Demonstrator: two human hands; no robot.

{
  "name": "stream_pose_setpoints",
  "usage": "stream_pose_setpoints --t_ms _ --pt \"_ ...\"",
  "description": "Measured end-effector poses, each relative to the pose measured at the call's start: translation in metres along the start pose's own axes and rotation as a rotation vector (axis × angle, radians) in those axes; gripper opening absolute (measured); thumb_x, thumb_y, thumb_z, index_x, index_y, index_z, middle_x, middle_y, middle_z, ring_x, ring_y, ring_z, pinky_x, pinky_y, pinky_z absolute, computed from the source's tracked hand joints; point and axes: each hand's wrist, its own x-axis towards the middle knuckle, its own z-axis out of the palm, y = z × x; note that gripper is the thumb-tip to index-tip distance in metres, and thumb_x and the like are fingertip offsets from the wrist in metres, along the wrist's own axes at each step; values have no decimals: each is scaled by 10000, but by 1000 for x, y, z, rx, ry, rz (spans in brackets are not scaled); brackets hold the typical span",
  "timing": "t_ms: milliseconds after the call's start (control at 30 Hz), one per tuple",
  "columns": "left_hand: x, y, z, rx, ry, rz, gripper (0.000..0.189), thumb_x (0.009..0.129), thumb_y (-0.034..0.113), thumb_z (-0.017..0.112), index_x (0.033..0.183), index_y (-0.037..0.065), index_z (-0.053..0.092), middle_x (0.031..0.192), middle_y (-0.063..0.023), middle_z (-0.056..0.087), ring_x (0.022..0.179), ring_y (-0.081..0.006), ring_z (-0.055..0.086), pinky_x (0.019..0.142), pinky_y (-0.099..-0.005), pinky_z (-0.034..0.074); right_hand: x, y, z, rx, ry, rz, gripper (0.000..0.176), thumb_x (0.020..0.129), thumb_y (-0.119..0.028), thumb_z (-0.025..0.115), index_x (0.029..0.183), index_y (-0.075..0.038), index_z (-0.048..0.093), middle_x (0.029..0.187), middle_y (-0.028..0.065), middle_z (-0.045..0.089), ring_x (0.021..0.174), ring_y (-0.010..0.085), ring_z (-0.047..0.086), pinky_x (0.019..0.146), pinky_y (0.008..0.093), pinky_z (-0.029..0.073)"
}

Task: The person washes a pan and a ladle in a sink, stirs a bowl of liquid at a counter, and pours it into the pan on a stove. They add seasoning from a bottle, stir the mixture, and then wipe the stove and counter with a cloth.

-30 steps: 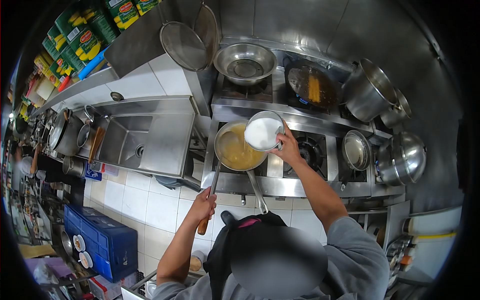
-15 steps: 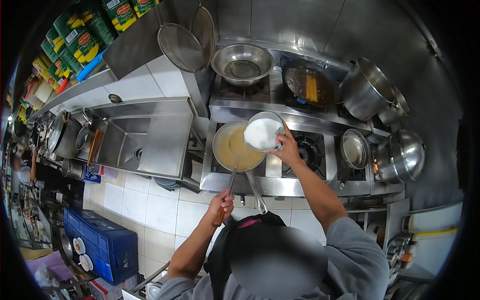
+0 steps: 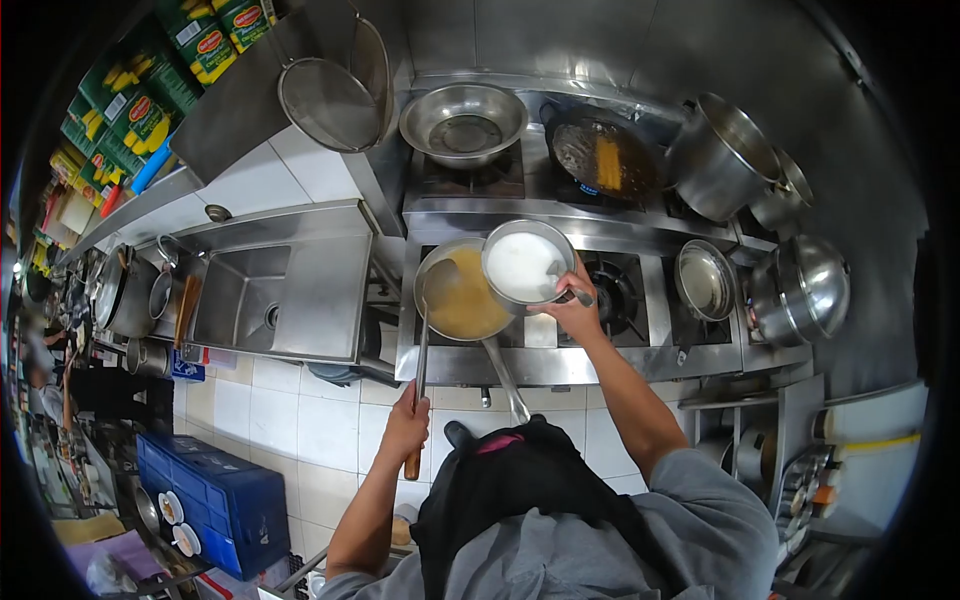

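My left hand point(image 3: 405, 428) is wrapped round the wooden handle end of a long metal ladle point(image 3: 422, 345). The ladle's bowl rests at the left side of a frying pan point(image 3: 506, 378), in a yellowish liquid point(image 3: 472, 305). In my right hand point(image 3: 577, 310) is a steel bowl point(image 3: 493, 287), gripped by its right edge. Something white point(image 3: 522, 258) fills much of this bowl, and a spoon point(image 3: 580, 297) sticks out beside my fingers. The bowl overlaps the right part of the pan in this view, hiding some of the liquid.
Behind the pan stand a wide steel basin point(image 3: 465, 155) and a dark wok point(image 3: 640, 178) with yellow pieces in oil over a blue flame. Pots point(image 3: 715, 190) are at the back right, a small pan point(image 3: 704, 282) on the right burner. A sink point(image 3: 240, 300) lies left.
The ladle has moved to the left side of the pan, my left hand with it. The steel bowl, tilted before, is now more level. The camera view has shifted slightly.
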Motion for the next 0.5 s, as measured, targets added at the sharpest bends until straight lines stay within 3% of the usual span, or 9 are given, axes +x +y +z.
stream_pose_setpoints --t_ms 33,67,133,200,267,400,467,500 --pt "13 -16 2 259 119 149 568 1005 218 512 1529 67 355 752 -180 669 573 -323 653 553 -438 545 -2 -7 -1 -1 5 2 583 497 6 970 723 -61 437 1535 221 403 1153 263 603 907 355 544" --pt "26 -25 5 261 117 149 568 1005 218 512 1529 67 355 752 -180 669 573 -323 653 553 -438 545 -3 -13 -2 16 24 9 581 509 9 969 731 -59 436 1520 207 413 1180 272 593 925 369 550" --pt "52 -38 11 603 314 412 569 1005 242 514 1520 61 355 829 -289 691 718 -461 687 658 -523 555 -6 -26 -5 33 42 13 580 521 11 968 740 -57 436 1505 194 422 1207 282 584 943 384 556" --pt "83 -46 21 664 340 422 569 1006 263 513 1516 65 357 828 -298 690 743 -472 686 664 -544 550 -10 -40 -10 33 46 124 583 536 0 968 764 -48 433 1480 189 433 1267 298 553 993 413 559" --pt "96 -37 30 723 365 434 570 1008 284 512 1513 69 358 827 -307 688 768 -482 684 671 -564 544 -16 -50 -16 -5 68 107 581 540 7 962 770 -47 431 1478 190 428 1286 309 539 1011 425 556" --pt "88 -9 43 901 223 350 581 995 308 521 1510 89 363 821 -271 700 751 -459 690 675 -557 549 -34 -64 -38 -61 132 74 569 557 21 947 786 -45 430 1491 184 406 1312 324 513 1019 432 557" --pt "77 -2 44 957 167 402 600 972 275 555 1512 99 362 802 -226 701 734 -430 695 670 -544 555 -49 -68 -53 -85 153 130 562 566 27 941 799 -49 435 1445 166 431 1271 301 533 986 403 562" --pt "72 -1 42 964 155 411 600 972 275 555 1512 99 362 802 -226 701 734 -430 695 670 -544 555 -56 -70 -61 -114 199 87 567 572 13 942 825 -58 439 1293 127 459 1162 260 554 933 359 542"
